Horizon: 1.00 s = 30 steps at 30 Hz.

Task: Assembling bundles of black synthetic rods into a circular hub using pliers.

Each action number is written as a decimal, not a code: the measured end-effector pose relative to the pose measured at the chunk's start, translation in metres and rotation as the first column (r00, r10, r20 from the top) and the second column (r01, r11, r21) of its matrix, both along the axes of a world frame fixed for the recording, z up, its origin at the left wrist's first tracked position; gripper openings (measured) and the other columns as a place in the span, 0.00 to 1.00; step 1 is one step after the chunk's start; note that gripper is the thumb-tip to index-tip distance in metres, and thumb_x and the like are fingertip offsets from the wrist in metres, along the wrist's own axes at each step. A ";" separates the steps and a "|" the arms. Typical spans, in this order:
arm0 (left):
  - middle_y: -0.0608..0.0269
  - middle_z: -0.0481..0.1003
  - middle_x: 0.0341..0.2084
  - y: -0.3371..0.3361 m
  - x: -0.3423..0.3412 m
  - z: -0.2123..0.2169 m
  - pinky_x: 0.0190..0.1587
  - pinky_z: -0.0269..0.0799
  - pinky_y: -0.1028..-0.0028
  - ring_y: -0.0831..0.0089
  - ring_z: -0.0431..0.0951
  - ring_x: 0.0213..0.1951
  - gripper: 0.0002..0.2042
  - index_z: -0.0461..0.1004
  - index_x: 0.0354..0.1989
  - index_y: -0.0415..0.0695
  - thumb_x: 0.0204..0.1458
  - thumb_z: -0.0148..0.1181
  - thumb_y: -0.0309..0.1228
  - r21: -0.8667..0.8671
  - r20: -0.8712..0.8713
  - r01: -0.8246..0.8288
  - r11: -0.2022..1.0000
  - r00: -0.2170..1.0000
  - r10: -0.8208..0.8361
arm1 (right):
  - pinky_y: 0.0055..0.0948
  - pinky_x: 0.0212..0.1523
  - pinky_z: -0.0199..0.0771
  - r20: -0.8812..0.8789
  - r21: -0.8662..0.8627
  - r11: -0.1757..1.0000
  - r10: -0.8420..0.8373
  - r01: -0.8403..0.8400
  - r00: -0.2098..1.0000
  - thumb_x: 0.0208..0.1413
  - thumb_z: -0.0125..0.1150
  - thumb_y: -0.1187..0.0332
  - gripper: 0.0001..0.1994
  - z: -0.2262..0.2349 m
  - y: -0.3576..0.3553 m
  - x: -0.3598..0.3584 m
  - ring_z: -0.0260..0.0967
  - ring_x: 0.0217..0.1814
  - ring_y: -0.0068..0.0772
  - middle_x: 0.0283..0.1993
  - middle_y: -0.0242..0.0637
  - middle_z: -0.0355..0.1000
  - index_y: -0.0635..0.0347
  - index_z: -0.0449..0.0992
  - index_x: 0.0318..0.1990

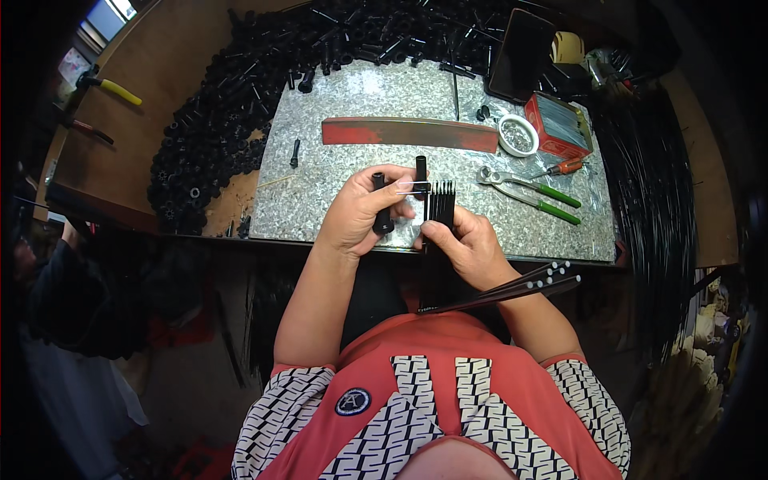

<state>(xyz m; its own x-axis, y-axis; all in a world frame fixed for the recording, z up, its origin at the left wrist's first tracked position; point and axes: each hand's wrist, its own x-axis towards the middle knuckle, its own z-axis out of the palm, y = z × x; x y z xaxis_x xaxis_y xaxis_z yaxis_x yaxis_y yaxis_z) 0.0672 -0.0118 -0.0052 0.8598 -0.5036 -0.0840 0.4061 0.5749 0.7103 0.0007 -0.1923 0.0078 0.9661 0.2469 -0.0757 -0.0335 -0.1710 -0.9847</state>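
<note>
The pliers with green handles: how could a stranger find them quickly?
Start at the grey speckled stone slab. To the right of the right hand lie the metal pliers with green handles. The small orange-handled tool just above them is shorter.

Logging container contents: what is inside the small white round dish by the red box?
The white round dish holds a layer of small greyish metallic bits, too fine to identify. Its bottom is covered by them.
</note>
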 end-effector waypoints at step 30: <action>0.66 0.76 0.27 -0.008 -0.023 0.016 0.21 0.61 0.88 0.88 0.66 0.19 0.14 0.74 0.46 0.35 0.50 0.62 0.26 0.246 0.206 -0.126 0.961 0.976 0.075 | 0.21 0.27 0.65 0.065 0.077 0.995 0.060 -0.065 0.996 0.55 0.61 0.65 0.10 -0.008 -0.008 0.005 0.62 0.27 0.14 0.24 0.28 0.70 0.66 0.75 0.35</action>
